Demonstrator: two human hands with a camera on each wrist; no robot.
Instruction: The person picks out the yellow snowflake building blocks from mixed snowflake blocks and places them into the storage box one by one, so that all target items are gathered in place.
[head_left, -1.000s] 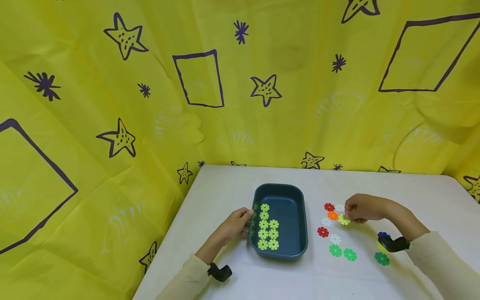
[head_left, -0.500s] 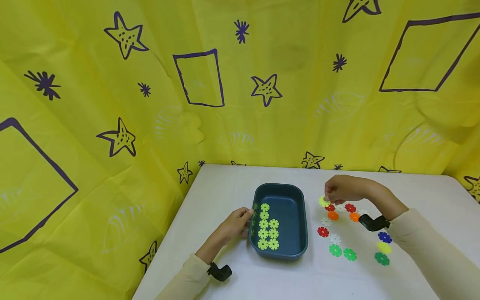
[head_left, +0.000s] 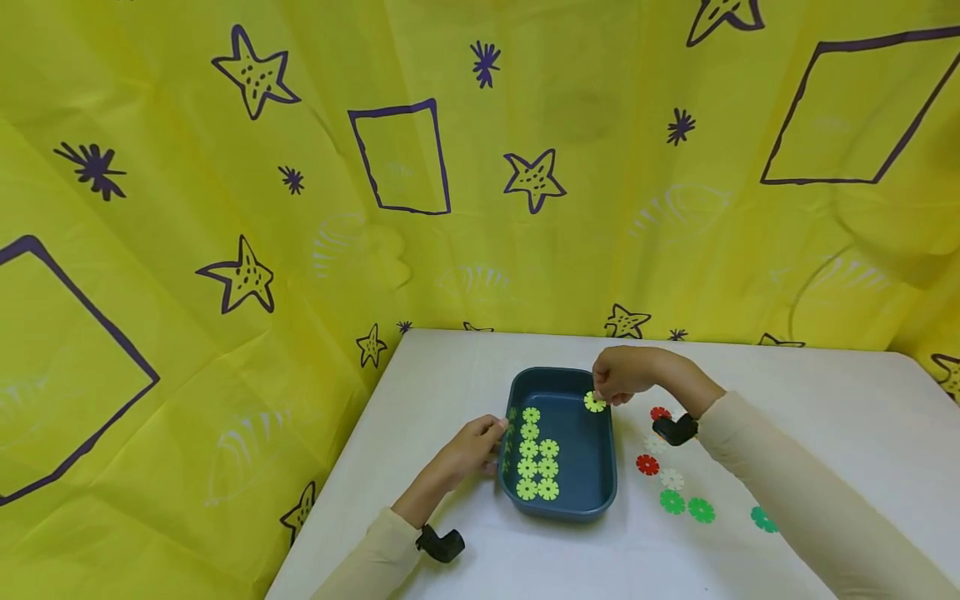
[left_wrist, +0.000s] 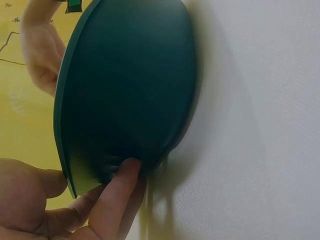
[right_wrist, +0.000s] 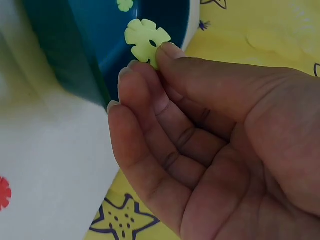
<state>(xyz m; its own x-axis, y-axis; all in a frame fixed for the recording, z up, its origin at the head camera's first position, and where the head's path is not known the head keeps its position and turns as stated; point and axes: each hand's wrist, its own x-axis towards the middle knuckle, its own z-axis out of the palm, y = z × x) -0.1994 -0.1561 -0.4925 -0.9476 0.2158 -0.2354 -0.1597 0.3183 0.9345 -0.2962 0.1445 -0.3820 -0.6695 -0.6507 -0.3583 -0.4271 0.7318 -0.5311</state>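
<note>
A dark teal plastic tub (head_left: 585, 467) stands on the white table. My left hand (head_left: 467, 448) holds its left side, the thumb at the rim and fingers against the outer wall, as the left wrist view shows. Several yellow-green flower-shaped discs (head_left: 528, 448) lie flat in two columns along the tub's left half. Over the far right corner of the tub, my right hand (head_left: 624, 373) pinches another yellow-green flower-shaped disc (right_wrist: 145, 37) between thumb and fingertips. In the right wrist view, that disc is above the tub's inside.
Right of the tub lie loose flower-shaped discs: a red one (head_left: 647, 464), a white one (head_left: 671, 479) and green ones (head_left: 702, 510), among others. My right forearm (head_left: 780, 467) covers part of that area. A yellow patterned curtain (head_left: 555, 250) hangs behind the table (head_left: 450, 358).
My right hand has carried the pinched yellow-green disc leftward from among the loose discs to the tub's far right corner. My left hand stays at the tub's side.
</note>
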